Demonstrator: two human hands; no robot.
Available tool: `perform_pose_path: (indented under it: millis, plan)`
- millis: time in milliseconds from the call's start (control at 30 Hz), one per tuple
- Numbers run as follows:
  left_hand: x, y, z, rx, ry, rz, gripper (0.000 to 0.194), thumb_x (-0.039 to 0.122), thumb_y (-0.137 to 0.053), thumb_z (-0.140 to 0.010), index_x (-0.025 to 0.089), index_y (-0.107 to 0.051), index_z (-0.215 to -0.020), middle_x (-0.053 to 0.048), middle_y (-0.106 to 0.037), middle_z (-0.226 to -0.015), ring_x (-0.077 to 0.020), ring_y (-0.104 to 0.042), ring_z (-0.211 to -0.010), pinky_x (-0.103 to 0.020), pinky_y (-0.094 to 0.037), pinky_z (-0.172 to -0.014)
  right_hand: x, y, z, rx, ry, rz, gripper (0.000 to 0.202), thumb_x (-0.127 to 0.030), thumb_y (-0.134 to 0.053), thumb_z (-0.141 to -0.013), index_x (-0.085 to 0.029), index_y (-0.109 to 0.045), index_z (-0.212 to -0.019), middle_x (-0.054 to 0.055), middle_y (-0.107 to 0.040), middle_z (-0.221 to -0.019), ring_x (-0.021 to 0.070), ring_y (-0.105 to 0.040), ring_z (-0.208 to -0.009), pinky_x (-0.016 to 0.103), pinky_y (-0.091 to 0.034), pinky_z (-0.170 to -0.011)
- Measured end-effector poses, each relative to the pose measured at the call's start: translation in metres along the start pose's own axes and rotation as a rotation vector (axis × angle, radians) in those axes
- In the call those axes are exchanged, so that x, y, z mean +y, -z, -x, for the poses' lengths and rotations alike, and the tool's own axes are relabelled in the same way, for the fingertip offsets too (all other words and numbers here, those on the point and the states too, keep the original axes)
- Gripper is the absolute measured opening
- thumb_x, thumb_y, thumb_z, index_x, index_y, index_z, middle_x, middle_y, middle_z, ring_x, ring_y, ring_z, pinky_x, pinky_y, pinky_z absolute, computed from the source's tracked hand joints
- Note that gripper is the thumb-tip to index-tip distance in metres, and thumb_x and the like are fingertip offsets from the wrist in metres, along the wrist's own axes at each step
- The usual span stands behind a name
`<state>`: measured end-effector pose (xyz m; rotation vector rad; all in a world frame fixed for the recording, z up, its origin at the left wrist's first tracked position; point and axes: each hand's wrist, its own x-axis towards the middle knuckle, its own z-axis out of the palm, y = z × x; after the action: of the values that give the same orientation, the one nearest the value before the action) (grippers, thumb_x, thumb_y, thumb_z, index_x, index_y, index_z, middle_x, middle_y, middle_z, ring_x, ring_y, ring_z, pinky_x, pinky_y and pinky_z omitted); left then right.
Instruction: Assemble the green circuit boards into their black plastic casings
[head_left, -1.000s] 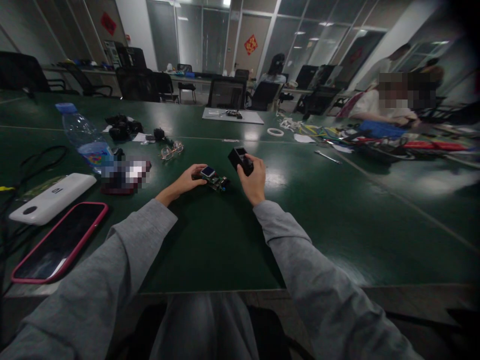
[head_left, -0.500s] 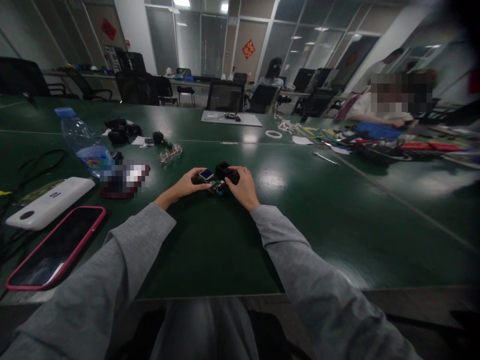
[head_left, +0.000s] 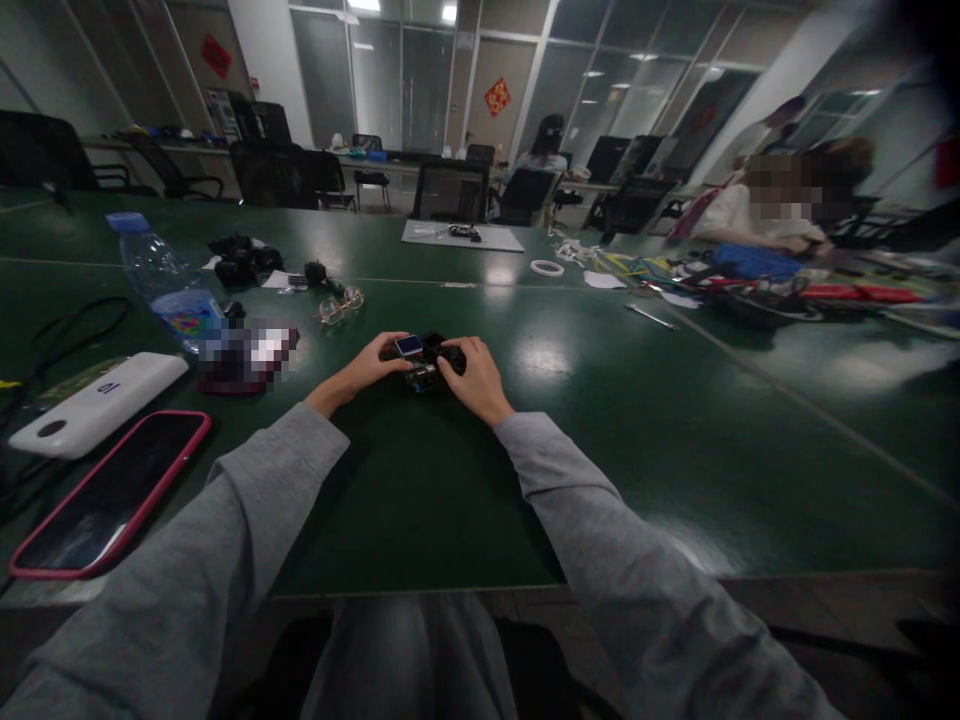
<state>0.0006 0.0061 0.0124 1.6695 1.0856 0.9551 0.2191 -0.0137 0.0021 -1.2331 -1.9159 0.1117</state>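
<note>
Over the green table, both my hands grip one small electronic device. My left hand [head_left: 367, 364] is closed around the left side of its circuit board [head_left: 424, 377], thumb at the front edge. A small square screen [head_left: 409, 346] sits on top of the board, close to my left fingertips. My right hand [head_left: 481, 382] is closed on a black housing [head_left: 433, 341] at the device's right, partly covering it. The board and the housing meet between the hands; whether they are joined, I cannot tell.
Left of my arms lie a phone in a red case [head_left: 112, 495], a white power bank [head_left: 101, 405] and a water bottle [head_left: 169, 285]. Glasses [head_left: 341, 305] rest beyond my left hand. Cables and tools [head_left: 750, 280] spread at the right, near a seated person [head_left: 750, 215].
My right hand has moved a little left, nearer to my left hand. The device has turned slightly, and its board faces more toward me.
</note>
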Motion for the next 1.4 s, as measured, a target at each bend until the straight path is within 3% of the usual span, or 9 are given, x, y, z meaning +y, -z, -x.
perform_pose_path:
  millis: [333,633,1400]
  plan:
    - [0.000,0.003,-0.001,-0.037,0.008,0.049,0.055,0.022,-0.060,-0.072,0.016,-0.050,-0.126,-0.012,-0.057,-0.129,-0.0246,-0.052,-0.123,-0.045,-0.036,-0.108,-0.001,0.002,0.000,-0.009,-0.030,-0.009,0.023,-0.035,-0.050,-0.093,-0.022,-0.061,-0.108,0.009,-0.058,-0.105,0.0236,-0.055,-0.101,0.040,-0.047,-0.088]
    - [-0.003,0.002,0.000,-0.051,-0.015,0.046,0.057,0.030,-0.069,-0.073,0.017,-0.051,-0.126,-0.013,-0.057,-0.131,-0.0251,-0.053,-0.123,-0.045,-0.038,-0.106,-0.002,0.001,0.001,0.004,-0.068,0.026,0.026,-0.039,-0.051,-0.093,-0.022,-0.060,-0.109,0.010,-0.058,-0.104,0.0238,-0.055,-0.099,0.038,-0.048,-0.085]
    - [-0.005,0.002,0.001,-0.062,-0.021,0.007,0.055,0.037,-0.068,-0.076,0.018,-0.049,-0.124,-0.013,-0.061,-0.126,-0.0243,-0.057,-0.118,-0.043,-0.043,-0.100,-0.005,0.000,0.001,0.061,-0.109,0.051,0.024,-0.040,-0.051,-0.091,-0.021,-0.055,-0.104,0.010,-0.057,-0.101,0.0250,-0.055,-0.097,0.040,-0.048,-0.084]
